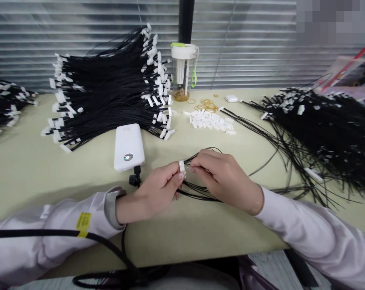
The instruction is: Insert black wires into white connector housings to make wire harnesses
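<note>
Near the middle of the table, my left hand [164, 183] pinches a small white connector housing [181, 166] between thumb and fingers. My right hand [225, 177] is just to its right, thumb and forefinger closed together close to the housing's wire side. Thin black wires [197, 188] run from around the left fingers beneath my right hand, and a few loop above it. Whatever lies between my right fingertips is too small to make out, most likely a wire end. A heap of loose white connector housings [211, 121] lies beyond my hands.
A white power bank [129, 147] with a plugged cable lies left of my hands. Bundled black cables with white connectors [110, 84] fill the back left; more loose black wires [327, 137] are piled right. Behind stand a clear bottle [184, 72], rubber bands [207, 105] and a white case [231, 98].
</note>
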Action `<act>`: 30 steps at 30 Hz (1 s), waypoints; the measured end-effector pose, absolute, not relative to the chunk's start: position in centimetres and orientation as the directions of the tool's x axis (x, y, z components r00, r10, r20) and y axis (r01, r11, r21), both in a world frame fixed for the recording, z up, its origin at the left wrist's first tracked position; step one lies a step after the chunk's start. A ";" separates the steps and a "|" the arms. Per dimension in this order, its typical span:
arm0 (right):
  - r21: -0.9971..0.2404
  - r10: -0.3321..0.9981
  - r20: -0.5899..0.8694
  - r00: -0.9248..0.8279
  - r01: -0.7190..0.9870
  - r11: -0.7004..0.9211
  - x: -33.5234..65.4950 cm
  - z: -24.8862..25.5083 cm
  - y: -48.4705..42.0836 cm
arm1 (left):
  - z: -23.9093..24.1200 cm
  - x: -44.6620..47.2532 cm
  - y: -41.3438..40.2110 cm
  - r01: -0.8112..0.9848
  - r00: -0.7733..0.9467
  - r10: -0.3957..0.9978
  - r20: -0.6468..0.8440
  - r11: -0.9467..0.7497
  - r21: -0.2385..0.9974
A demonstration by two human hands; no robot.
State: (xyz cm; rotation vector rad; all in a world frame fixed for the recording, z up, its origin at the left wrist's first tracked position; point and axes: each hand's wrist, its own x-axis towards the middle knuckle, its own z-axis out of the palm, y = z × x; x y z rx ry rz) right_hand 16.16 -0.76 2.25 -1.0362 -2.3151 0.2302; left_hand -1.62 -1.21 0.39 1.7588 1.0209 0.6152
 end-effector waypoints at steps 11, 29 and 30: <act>-0.148 0.638 0.347 -0.687 0.632 0.761 17.0 3.7 -2.3 | 0.8 -1.5 -0.9 0.302 0.410 0.910 -0.057 -0.077 0.950; 0.070 0.698 0.166 -0.696 0.715 0.696 16.9 2.1 -1.5 | 0.6 -1.5 -0.4 0.218 0.372 0.921 -0.116 0.035 0.975; 0.099 0.684 0.180 -0.707 0.705 0.703 17.0 2.1 -1.6 | 0.6 -1.5 -0.4 0.213 0.369 0.922 -0.119 0.041 0.976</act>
